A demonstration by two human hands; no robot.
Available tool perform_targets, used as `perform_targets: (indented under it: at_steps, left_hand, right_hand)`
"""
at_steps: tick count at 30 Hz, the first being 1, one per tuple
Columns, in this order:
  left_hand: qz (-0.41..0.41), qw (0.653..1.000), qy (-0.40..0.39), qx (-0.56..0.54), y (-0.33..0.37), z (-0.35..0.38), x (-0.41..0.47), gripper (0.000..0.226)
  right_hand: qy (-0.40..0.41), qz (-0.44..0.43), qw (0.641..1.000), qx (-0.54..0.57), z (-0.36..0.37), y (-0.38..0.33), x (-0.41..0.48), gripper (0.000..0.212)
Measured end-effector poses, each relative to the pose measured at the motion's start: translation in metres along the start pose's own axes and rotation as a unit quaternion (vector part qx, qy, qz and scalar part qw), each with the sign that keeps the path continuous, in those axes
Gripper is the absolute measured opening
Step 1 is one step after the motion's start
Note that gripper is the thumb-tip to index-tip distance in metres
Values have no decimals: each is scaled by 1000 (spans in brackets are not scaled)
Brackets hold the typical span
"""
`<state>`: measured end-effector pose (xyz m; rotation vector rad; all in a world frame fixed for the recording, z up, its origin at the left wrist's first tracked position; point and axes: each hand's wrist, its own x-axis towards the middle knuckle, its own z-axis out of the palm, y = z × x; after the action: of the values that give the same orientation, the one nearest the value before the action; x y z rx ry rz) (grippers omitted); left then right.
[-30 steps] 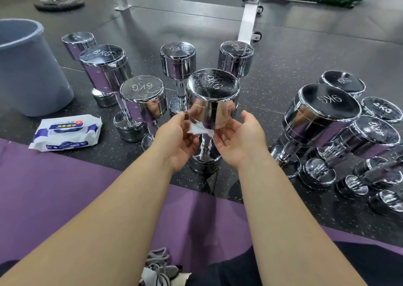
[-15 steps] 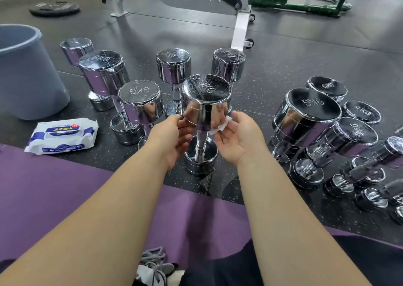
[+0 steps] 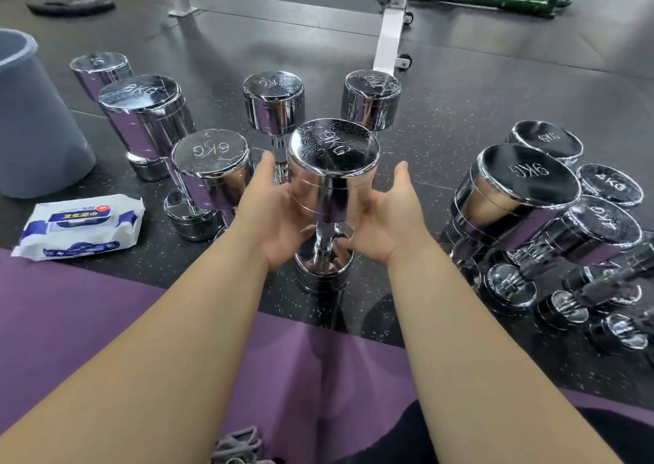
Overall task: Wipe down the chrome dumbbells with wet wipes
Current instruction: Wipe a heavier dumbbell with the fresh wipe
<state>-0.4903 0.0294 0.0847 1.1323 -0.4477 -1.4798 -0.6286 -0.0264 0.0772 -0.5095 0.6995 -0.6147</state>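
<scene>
Standing on its end on the black speckled rubber floor (image 3: pixel 460 109), the chrome dumbbell (image 3: pixel 332 152) with 6KG stamped on its round top is in the middle of the scene, just beyond the near purple mat (image 3: pixel 88 322). The left hand (image 3: pixel 272 215) cups the left side of its upper head, with the thumb pointing up and the fingers wrapped round the chrome. The right hand (image 3: pixel 385 215) is at the right side of the same head, palm turned to it, thumb up and a little apart from the metal. Its fingers curl under the head toward the thin handle. A small pale scrap (image 3: pixel 345 231) shows at these fingertips; I cannot tell if it is a wet wipe, or if the fingers pinch it.

To the left stand more upright chrome weights, and a second 6KG dumbbell (image 3: pixel 212 166) is just beside the left hand. On the right several others lean and lie together, the biggest a 5KG dumbbell (image 3: pixel 523 184). At the near left a white and blue soft pack of wet wipes (image 3: pixel 79 228) lies on the floor, and farther left stands a grey plastic bucket (image 3: pixel 35 127).
</scene>
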Motion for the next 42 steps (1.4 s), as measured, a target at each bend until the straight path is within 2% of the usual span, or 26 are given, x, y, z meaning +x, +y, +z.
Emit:
perform_targets:
  at_steps: [4,7,11,15,20,22,24,26,27,30,33,35,38,40,42]
  left_hand:
    - [4,997,67,-36,2,3,-11,26]
    - [22,991,107,-79,0,4,-21,14]
    - [45,985,73,-147,6,11,-22,20]
    - [58,972,45,-225,12,8,-18,20]
    - [69,988,82,-109,0,6,-22,17]
    - [79,984,88,-134,3,9,-19,15]
    - [66,977,35,-199,11,13,-14,21]
    - [35,980,-8,-195,17,14,-6,34]
    - [29,985,-1,-169,17,13,-2,35]
    - [40,989,52,-132,4,6,-1,18]
    - [62,986,105,-116,-12,3,-13,15]
    - [76,977,117,-160,-13,6,-17,17]
    - [75,946,48,-313,-1,14,-18,27]
    - [78,941,47,-325,2,12,-17,29]
    - [78,953,97,-278,-4,13,-20,21]
  right_hand:
    - [53,-59,995,58,-1,8,-13,95]
    - [68,-88,990,84,7,9,-26,85]
    - [132,-87,983,94,14,20,-40,69]
    - [167,-80,979,83,17,28,-46,61]
    - [184,-87,974,99,20,28,-46,58]
    - [196,-85,972,101,22,31,-45,58]
    - [204,-90,970,96,23,33,-45,58]
    - [199,-103,970,98,21,30,-46,59]
    - [193,-113,970,99,21,27,-46,59]
    - [186,-143,965,116,17,16,-42,60]
    - [185,-153,963,125,20,16,-41,57]
    - [185,-139,965,122,25,23,-42,56]
    - [188,-127,968,103,28,30,-45,57]
    - [186,-134,968,100,26,28,-48,56]
    - [181,-150,966,107,23,21,-47,55]
